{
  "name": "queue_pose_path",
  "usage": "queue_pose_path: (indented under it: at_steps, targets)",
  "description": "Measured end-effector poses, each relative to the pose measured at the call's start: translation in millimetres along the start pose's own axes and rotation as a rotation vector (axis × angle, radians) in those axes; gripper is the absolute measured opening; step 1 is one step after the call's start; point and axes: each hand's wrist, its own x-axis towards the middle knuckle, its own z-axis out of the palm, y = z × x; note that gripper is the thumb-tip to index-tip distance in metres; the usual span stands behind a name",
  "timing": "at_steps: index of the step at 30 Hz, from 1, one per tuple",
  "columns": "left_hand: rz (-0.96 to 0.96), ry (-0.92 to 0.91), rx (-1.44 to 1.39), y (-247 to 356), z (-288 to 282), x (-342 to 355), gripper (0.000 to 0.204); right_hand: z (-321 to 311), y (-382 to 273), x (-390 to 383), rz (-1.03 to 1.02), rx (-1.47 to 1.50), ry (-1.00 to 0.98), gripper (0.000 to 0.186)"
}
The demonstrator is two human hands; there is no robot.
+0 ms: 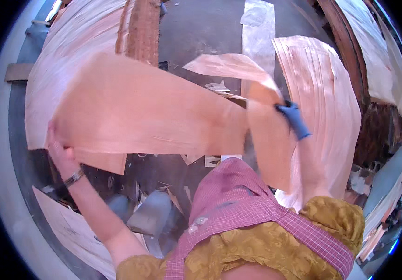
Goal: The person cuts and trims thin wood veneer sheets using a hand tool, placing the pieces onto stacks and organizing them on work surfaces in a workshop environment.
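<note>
A large thin sheet of wood veneer [149,109] stretches across the middle, held up in front of me. My left hand [63,154], bare with a band at the wrist, is closed on its near left corner. On the right, my right hand [294,119] wears a blue glove and grips the edge of a narrower veneer piece [270,140]. That piece's upper part [231,65] curls over toward the left. The large sheet's right end meets the narrower piece; whether they are joined I cannot tell. The gloved fingertips are partly blurred.
Veneer stacks stand at the left [77,42] and right [324,98]. Farther right is another tall stack [373,56]. A pale strip [258,28] lies on the dark floor [198,28]. Scraps and offcuts [217,86] are scattered there. One long sheet [70,228] lies at lower left.
</note>
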Motion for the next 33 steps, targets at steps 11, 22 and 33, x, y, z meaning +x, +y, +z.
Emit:
queue_pose_path:
  at_steps: [11, 22, 33]
  targets:
    - [0.200, 0.665, -0.044, 141, -231, -62, 0.050, -198, -207, 41, -0.088, -1.222, 0.091, 0.083]
    - [0.675, 1.171, 0.105, 336, -201, -328, 0.042, 337, -400, -48, -0.903, -0.088, -1.195, 0.099]
    - [1.136, 1.428, -0.355, 304, -159, -543, 0.028, 347, -462, -318, -1.974, -0.127, -1.305, 0.035]
